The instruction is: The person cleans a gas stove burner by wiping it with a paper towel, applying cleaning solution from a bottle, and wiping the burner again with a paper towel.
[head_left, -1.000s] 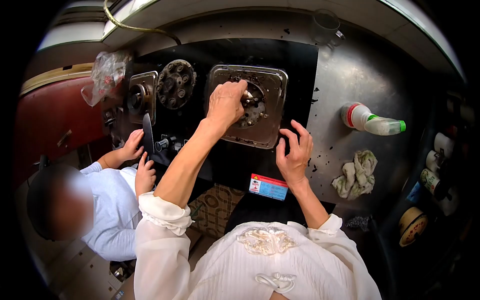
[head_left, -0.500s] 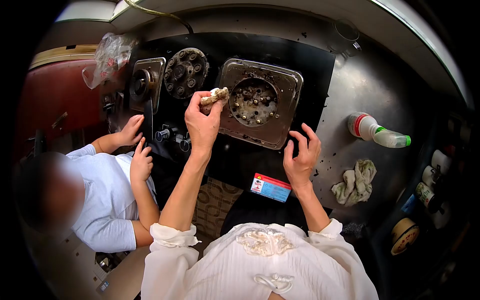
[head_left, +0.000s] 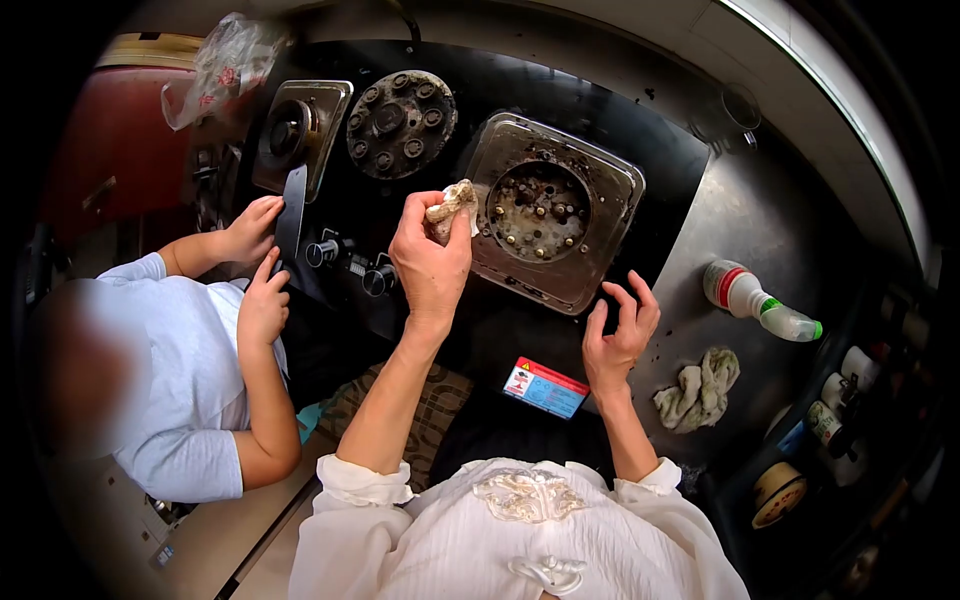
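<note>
My left hand pinches a crumpled white rag with brown stains, close to the left edge of a square metal drip tray. Inside the tray's round opening sits a grimy burner base with several small brass-coloured nozzles and dark crumbs. Near the tray's lower right corner, my right hand hovers with its fingers apart and curved, holding nothing. A round, blackened burner head lies on the black stove top to the left of the tray.
At the left a person in a light shirt holds a dark flat blade-like piece by the second burner. Stove knobs stick out in front. On the steel counter lie a bottle and a dirty cloth.
The whole view has shifted and turned slightly. My left hand keeps its grip on the rag beside the tray, and my right hand stays open. The dark piece in the other person's hands shows more fully.
</note>
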The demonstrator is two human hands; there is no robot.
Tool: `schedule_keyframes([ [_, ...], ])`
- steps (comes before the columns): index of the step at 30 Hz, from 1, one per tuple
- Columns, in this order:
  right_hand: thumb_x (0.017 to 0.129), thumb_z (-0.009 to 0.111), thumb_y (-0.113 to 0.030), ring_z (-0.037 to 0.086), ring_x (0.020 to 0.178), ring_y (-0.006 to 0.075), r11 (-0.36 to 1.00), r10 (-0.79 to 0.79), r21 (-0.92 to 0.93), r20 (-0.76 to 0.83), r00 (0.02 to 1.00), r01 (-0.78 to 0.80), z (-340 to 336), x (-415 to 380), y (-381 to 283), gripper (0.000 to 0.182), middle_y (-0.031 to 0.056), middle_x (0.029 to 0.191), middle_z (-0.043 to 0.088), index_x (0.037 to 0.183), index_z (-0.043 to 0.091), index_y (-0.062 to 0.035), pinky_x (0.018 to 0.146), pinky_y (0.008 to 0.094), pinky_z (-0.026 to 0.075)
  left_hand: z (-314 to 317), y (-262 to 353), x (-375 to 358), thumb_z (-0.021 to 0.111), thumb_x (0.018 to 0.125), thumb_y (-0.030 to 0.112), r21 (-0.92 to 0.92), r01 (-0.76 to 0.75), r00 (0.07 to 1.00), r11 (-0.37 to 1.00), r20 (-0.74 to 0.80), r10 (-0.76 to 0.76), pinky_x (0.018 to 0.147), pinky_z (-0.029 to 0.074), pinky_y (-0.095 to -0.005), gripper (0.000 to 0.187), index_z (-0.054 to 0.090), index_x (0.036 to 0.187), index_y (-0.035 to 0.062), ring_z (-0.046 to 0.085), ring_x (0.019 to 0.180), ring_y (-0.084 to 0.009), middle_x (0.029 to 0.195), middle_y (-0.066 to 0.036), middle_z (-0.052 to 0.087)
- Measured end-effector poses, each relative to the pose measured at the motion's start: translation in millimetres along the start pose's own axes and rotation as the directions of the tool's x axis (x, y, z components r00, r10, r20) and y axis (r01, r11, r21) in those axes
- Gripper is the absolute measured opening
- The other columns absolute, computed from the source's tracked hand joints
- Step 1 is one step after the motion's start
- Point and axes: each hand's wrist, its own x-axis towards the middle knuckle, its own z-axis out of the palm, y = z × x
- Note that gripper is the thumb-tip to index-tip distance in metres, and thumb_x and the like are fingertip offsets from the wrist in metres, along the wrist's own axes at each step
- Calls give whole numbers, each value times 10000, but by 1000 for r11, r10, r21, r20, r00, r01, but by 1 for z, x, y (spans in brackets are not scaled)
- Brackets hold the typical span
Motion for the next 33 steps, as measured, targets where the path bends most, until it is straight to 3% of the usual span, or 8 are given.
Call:
schedule_keyframes([
  [2, 834, 682, -5, 554, 1180, 313, 1000, -6, -10, 0, 1000, 6, 0, 0, 0, 241, 118, 1320, 580, 1066, 710, -65, 993, 420, 421, 4, 6, 4, 760, 856, 79, 50, 52, 996, 997, 65, -55, 666, 512, -291, 204, 624, 992, 10, 630, 699, -138, 798, -54, 668],
  [11, 821, 686, 3, 559, 1183, 320, 1000, -5, -5, -12, 1000, 5, -1, 1, 0, 247, 118, 1321, 586, 1057, 707, -67, 995, 425, 433, 12, 6, 22, 773, 859, 89, 11, 70, 997, 997, 34, -71, 672, 497, -277, 202, 640, 991, 14, 584, 697, -100, 809, -26, 663],
  [18, 817, 692, 1, 563, 1202, 313, 999, 17, 33, -18, 1000, -16, -1, -1, 2, 268, 111, 1327, 588, 1073, 698, -78, 996, 422, 431, 20, 16, 21, 781, 872, 98, 1, -30, 992, 1000, 126, 30, 696, 499, -261, 221, 626, 1003, 10, 583, 732, -85, 837, -14, 655],
  [19, 816, 693, 1, 564, 1208, 311, 999, 12, 36, -16, 1000, -12, -1, -1, 3, 274, 109, 1329, 589, 1077, 696, -82, 996, 423, 430, 20, 13, 23, 782, 895, 111, -20, 31, 988, 999, 149, -28, 702, 468, -215, 234, 622, 1039, 19, 557, 775, -51, 885, 16, 631],
  [23, 819, 696, -10, 562, 1217, 308, 999, 18, 49, -27, 999, -17, 0, -3, 4, 274, 105, 1337, 585, 1082, 695, -87, 992, 420, 429, 14, 6, 31, 788, 877, 100, -177, 187, 967, 966, 206, -149, 758, 479, -219, 251, 628, 1056, 27, 591, 831, -56, 943, -3, 666],
  [25, 823, 694, -11, 561, 1217, 308, 998, 25, 57, -34, 999, -23, 0, -3, 5, 271, 104, 1335, 586, 1082, 697, -89, 993, 420, 428, 11, 7, 37, 761, 872, 74, -312, 344, 907, 885, 355, -228, 803, 521, -254, 253, 618, 1069, 5, 637, 858, -105, 981, -49, 685],
  [30, 852, 675, -16, 555, 1219, 311, 994, 42, 101, -10, 999, -41, -10, 2, -4, 251, 106, 1333, 588, 1093, 700, -83, 1006, 423, 430, -9, 30, 26, 700, 888, 65, -443, 557, 796, 703, 526, -299, 912, 524, -322, 236, 597, 1098, 36, 671, 934, -146, 1030, -54, 695],
  [33, 909, 667, -67, 598, 1150, 309, 881, 202, 432, 27, 979, -194, -26, 11, -29, 214, 136, 1256, 628, 1120, 689, -41, 958, 408, 485, -19, 32, 6, 663, 893, 32, -539, 568, 769, 623, 617, -168, 972, 492, -336, 228, 576, 1102, 63, 648, 1022, -147, 1081, -44, 679],
])
